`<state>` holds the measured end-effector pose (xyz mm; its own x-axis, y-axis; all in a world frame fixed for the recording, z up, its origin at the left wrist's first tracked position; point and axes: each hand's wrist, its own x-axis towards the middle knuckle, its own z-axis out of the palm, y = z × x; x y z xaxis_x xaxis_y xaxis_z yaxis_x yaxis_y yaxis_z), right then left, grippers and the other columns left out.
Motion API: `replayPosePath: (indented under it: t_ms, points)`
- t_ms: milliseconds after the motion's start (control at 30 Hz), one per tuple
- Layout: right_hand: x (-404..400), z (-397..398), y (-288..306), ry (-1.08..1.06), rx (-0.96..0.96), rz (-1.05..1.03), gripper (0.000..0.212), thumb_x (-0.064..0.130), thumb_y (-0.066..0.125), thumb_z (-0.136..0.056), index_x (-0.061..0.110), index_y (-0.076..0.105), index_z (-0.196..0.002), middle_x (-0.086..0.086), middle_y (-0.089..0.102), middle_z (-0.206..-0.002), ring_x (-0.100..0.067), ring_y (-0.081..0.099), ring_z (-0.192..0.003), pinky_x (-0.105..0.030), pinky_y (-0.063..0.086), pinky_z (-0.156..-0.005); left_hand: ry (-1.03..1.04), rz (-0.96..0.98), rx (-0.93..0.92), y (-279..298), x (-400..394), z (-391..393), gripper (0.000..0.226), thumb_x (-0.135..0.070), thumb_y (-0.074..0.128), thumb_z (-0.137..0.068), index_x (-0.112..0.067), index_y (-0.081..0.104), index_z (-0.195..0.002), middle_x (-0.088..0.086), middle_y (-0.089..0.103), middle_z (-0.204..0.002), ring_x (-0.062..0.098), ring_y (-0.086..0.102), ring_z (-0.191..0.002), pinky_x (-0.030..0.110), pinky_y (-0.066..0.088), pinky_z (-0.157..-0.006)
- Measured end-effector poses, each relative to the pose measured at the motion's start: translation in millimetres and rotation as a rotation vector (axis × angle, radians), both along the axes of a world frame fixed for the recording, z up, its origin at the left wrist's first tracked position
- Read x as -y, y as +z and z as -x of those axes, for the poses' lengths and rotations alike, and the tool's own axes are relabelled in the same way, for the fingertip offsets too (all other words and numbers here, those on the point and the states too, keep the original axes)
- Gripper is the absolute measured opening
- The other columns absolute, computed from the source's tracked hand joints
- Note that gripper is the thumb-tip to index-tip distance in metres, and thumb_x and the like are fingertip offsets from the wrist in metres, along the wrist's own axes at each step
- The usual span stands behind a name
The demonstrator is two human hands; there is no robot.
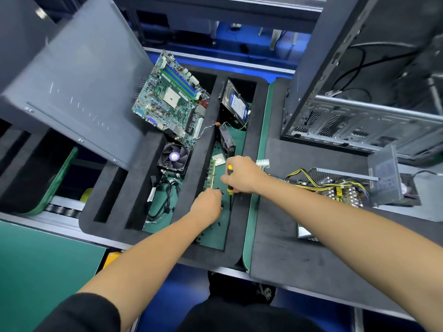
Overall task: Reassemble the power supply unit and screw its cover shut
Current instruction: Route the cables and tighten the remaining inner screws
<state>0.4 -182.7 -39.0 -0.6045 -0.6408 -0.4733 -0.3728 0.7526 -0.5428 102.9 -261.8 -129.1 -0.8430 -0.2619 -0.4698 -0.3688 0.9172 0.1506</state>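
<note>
On green mat (236,238) | black foam tray (211,144) | blue floor (187,283)

The left hand (208,202) hides its own fingertips, so whether it pinches a screw cannot be told. Loose screws (217,224) near the foam tray's (239,238) front edge are perhaps too small to count.

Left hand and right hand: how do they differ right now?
The right hand grips a yellow-and-black screwdriver, tip pointing down; the left hand carries no tool, its fingers reaching among the loose screws. The right hand sits farther from the camera than the left hand. Both are over the same tray compartment.
</note>
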Motion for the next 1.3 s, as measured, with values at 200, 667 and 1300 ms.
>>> replayPosePath:
  t_ms: [200, 667, 1300]
  points:
    - [-3.5, 0.3, -1.4, -0.005, -0.023, -0.002, 0.019, 0.019, 0.058, -0.087, 0.000, 0.057, -0.093, -0.017, 0.066, -0.088, -0.035, 0.067, -0.081, -0.044, 0.055, -0.075, 0.053, -0.028, -0.119, 1.5, 0.6, 4.5, 0.017, 0.002, 0.048, -0.086, -0.003, 0.055, -0.100, 0.016, 0.058, -0.105, 0.031, 0.060, -0.092, 0.029, 0.036, -0.066]
    - [2.3, 6.6, -20.4, -0.002, -0.013, -0.052, 0.021, 0.026, 0.063, -0.086, 0.006, 0.059, -0.092, -0.015, 0.068, -0.093, -0.034, 0.067, -0.081, -0.040, 0.056, -0.076, -0.024, -0.050, -0.134, -29.5, 7.0, 35.4, 0.028, 0.005, 0.036, -0.088, 0.000, 0.060, -0.101, 0.018, 0.064, -0.103, 0.034, 0.061, -0.095, 0.037, 0.046, -0.076]
    - [1.3, 6.7, -17.0, 0.013, -0.010, -0.044, 0.021, 0.023, 0.062, -0.086, 0.005, 0.059, -0.094, -0.014, 0.065, -0.088, -0.033, 0.066, -0.081, -0.038, 0.055, -0.077, -0.085, 0.002, -0.093, -21.7, 8.8, 27.6, 0.029, 0.001, 0.039, -0.091, -0.006, 0.051, -0.117, 0.014, 0.056, -0.116, 0.027, 0.059, -0.102, 0.031, 0.046, -0.077]
